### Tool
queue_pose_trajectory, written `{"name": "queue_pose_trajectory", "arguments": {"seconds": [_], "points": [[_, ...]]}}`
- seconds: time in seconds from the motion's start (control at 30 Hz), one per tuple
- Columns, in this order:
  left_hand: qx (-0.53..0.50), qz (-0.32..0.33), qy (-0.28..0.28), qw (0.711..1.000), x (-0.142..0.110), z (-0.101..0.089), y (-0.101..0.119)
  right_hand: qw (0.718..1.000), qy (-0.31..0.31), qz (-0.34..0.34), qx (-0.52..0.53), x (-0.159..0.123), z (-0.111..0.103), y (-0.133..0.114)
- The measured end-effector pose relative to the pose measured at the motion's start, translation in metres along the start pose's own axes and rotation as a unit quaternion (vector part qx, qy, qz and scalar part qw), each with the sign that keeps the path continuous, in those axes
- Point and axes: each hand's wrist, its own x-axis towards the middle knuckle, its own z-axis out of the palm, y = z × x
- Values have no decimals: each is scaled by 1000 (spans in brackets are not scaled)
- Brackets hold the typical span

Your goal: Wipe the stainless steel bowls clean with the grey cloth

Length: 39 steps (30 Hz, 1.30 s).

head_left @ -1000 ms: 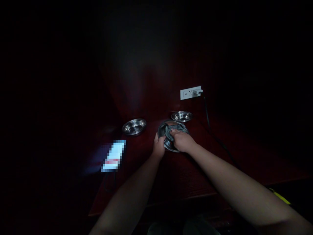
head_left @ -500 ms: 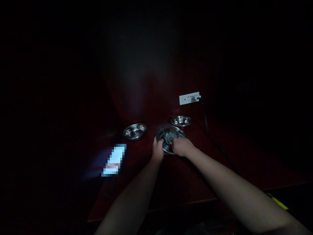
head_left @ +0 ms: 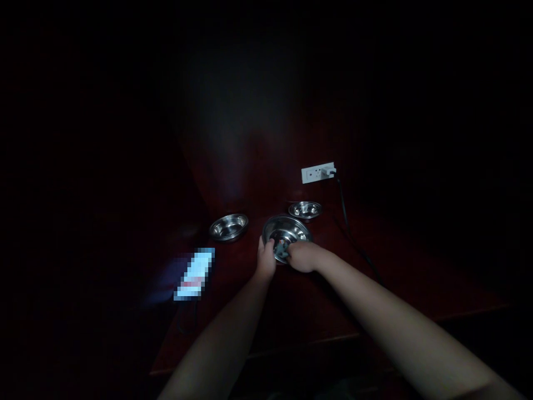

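A shiny steel bowl [head_left: 280, 227] is tilted toward me between my hands. My left hand [head_left: 266, 260] is closed on its left rim, thumb over the inside edge. My right hand [head_left: 307, 256] reaches into the bowl from the right, its fingers bunched on a crumpled grey-green cloth [head_left: 282, 251] with a small orange patch. The cloth presses against the lower inside of the bowl. Part of the cloth and the right fingertips are hidden.
Two more steel bowls stand on the dark red table [head_left: 308, 311]: one bowl [head_left: 229, 226] at left, a smaller bowl [head_left: 305, 210] behind. A lit, blurred-out phone [head_left: 195, 275] lies left. From a wall socket [head_left: 318, 173], a plugged-in black cable [head_left: 343, 206] runs down right.
My right hand has moved slightly left and down inside the bowl, and the cloth is now bunched smaller, leaving the bowl's upper inside bare. My left hand keeps its hold.
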Motion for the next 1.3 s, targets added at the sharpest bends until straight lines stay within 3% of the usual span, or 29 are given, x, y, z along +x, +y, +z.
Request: {"name": "queue_pose_trajectory", "arguments": {"seconds": [0.1, 0.37, 0.5, 0.63, 0.7, 0.87, 1.07, 1.3], "points": [[1, 20, 19, 1000, 3, -1, -3, 999, -24, -28, 37, 3, -4, -3], [1, -104, 18, 994, 1, 0, 2, 970, -12, -127, 206, 25, 10, 8], [-1, -90, 0, 996, -2, 3, 0, 976, 31, -123, 175, 31, 22, 17], [-44, -19, -15, 999, -5, 3, -1, 989, 74, -57, 117, 27, 27, 27], [-59, -20, -34, 997, -7, 2, 1, 990, 82, -39, 105, 25, 28, 31], [-77, -35, -49, 995, -12, -2, 6, 990, 90, -38, 97, 23, 32, 31], [-65, -2, -55, 996, -4, -8, 3, 985, 111, -58, 116, 23, 35, 32], [-25, 14, -25, 999, 6, -12, 0, 992, 82, -54, 85, 15, 21, 32]]}}
